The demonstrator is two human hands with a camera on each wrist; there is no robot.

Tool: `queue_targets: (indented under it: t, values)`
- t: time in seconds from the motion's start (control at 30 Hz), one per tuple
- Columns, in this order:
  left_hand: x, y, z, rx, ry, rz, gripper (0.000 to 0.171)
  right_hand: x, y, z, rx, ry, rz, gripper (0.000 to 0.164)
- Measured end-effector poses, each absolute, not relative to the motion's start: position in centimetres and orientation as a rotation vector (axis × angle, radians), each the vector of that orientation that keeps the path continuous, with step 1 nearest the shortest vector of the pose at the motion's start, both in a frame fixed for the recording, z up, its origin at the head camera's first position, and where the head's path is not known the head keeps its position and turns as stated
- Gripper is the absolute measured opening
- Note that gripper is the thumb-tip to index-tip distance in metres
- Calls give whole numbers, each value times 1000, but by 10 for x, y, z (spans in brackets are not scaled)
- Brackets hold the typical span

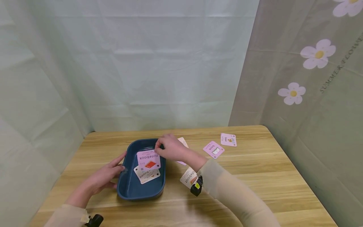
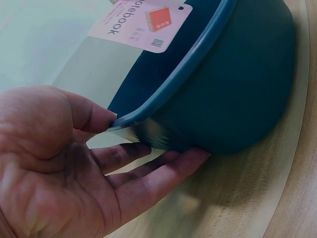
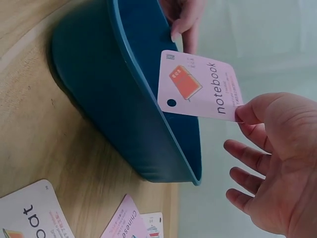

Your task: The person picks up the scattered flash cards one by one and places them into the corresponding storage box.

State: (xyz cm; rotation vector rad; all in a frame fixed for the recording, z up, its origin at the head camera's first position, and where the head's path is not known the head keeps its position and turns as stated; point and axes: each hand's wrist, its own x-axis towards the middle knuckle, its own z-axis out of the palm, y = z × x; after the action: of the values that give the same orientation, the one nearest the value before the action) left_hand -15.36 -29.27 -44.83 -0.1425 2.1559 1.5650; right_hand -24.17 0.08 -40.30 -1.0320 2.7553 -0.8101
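My right hand (image 1: 170, 147) pinches a corner of a pink "notebook" card (image 3: 198, 89) between thumb and index finger, the other fingers loosely curled. The card is held over a dark blue plastic box (image 1: 124, 189). A white card (image 1: 146, 176) with an upside-down word lies inside the box, partly covered by the notebook card in the head view. At the box's left side, my left hand (image 1: 103, 176) holds the rim. Its thumb (image 2: 96, 116) is on the rim and its fingers are against the outer wall.
Right of the box lie a "lifeboat" card (image 1: 188, 177), a "book" card (image 1: 214, 149) and a "bee" card (image 1: 228, 139). A pink "Chinese" card (image 3: 121, 220) overlaps a white card (image 3: 154, 225), both partly hidden by my right arm in the head view. Curtains surround the wooden table (image 1: 255, 176).
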Motion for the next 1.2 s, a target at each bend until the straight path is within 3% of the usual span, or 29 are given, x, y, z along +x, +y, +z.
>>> queue_targets:
  t: [1.2]
  values:
    - [-153, -293, -448, -140, 2149, 1561, 71, -231, -25, -405, -1335, 2655, -265, 5]
